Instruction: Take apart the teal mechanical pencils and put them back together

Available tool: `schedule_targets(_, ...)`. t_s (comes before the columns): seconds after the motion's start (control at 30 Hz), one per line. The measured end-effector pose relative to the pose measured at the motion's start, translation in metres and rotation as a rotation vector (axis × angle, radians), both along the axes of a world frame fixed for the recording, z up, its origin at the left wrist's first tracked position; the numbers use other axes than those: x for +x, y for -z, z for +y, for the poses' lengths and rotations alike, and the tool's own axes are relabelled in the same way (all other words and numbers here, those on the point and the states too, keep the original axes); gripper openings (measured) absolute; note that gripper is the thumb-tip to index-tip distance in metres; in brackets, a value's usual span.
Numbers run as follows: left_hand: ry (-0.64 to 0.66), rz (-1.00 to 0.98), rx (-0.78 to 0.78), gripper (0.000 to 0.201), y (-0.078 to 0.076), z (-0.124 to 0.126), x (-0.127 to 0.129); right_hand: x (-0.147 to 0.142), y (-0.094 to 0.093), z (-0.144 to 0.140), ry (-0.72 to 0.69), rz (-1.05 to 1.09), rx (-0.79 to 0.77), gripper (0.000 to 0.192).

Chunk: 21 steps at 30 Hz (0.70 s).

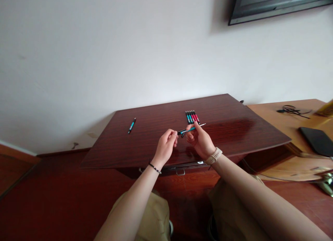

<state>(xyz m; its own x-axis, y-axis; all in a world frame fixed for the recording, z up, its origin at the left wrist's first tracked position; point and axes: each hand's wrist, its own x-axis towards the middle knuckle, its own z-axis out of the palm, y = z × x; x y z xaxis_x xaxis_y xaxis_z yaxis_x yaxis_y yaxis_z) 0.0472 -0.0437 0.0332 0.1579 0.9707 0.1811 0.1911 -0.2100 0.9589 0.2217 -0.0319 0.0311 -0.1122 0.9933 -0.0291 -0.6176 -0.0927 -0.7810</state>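
My left hand [166, 144] is closed in a pinch round the black end of a blue-and-black pen [184, 131], held above the near part of the table. The fingers of my right hand [202, 141] grip the pen's blue part, and a thin pale tip [203, 124] sticks out to the right past them. Whether the pen is whole or in pieces I cannot make out. Just beyond my right hand lies a tight row of pens [191, 116], blue on the left and pink on the right. A single blue-and-black pen [131, 125] rests apart on the table's left side.
The dark red-brown table [156, 117] stands against a white wall, with a drawer handle [180, 173] below its front edge. To the right, a lighter wooden desk [275, 123] bears a coiled black cable [292, 110] and a flat black device [316, 141]. A screen [281, 6] hangs above.
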Motion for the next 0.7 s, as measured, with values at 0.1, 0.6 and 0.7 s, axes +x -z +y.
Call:
schedule_targets(0.1,-0.001,0.021,0.014,0.040,0.001,0.001,-0.002,0.000,0.000,0.000,-0.006,-0.006,0.004,0.053)
schedule_targets(0.6,-0.092,0.379,0.390,0.026,-0.007,-0.006,-0.004,0.002,0.000,0.001,-0.088,0.131,-0.010,0.051)
schedule_targets(0.7,-0.082,0.360,0.372,0.027,-0.006,-0.005,-0.004,0.003,0.000,0.001,-0.075,0.113,-0.014,0.051)
